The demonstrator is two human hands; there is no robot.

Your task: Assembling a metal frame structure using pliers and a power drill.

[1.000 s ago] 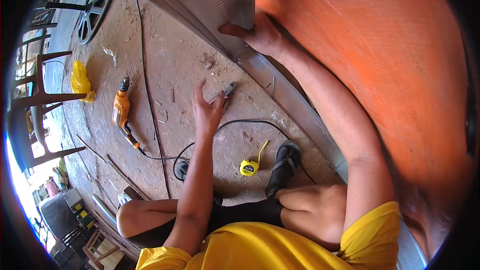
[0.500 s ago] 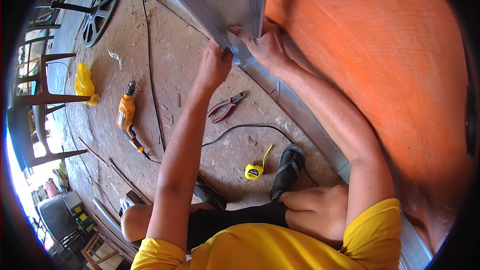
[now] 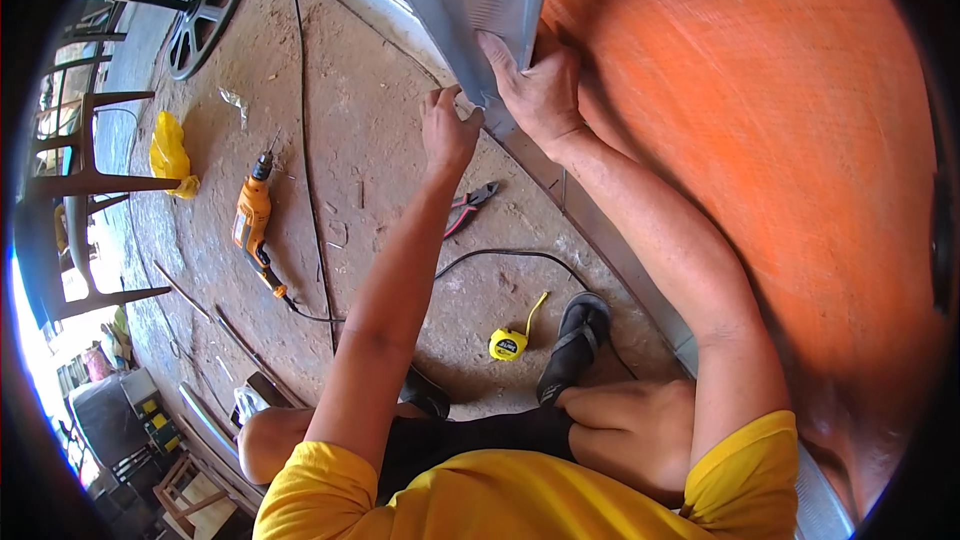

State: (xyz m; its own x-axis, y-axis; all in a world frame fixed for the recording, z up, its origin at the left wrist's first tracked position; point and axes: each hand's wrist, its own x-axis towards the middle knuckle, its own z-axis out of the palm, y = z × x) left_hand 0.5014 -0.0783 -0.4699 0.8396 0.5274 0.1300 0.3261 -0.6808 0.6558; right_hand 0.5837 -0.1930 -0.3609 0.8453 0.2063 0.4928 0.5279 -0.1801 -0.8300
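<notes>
An upright metal stud (image 3: 480, 0) comes down from the top of the view to a metal floor track (image 3: 625, 285). My right hand (image 3: 540, 90) is closed around the stud's right edge near its foot, with the thumb on its face. Just left of the stud's lower end is my left hand (image 3: 450, 128). Its fingers are curled but apart from the thumb, with nothing I can make out held between them. Pliers with red and black handles (image 3: 470, 208) lie on the floor, partly behind my left forearm.
An orange sheet (image 3: 760, 160) stands along the right. On the dusty floor are an orange corded drill (image 3: 253, 212), a yellow tape measure (image 3: 508, 344) near my foot, a black cable (image 3: 304, 90) and a yellow plastic bag (image 3: 170, 153). A chair (image 3: 90, 183) and a spoked wheel (image 3: 208, 15) are left.
My left hand has loosened from a fist at the stud's edge and moved slightly right. The stud's foot and my right hand have shifted a little right, and my left forearm now covers part of the pliers.
</notes>
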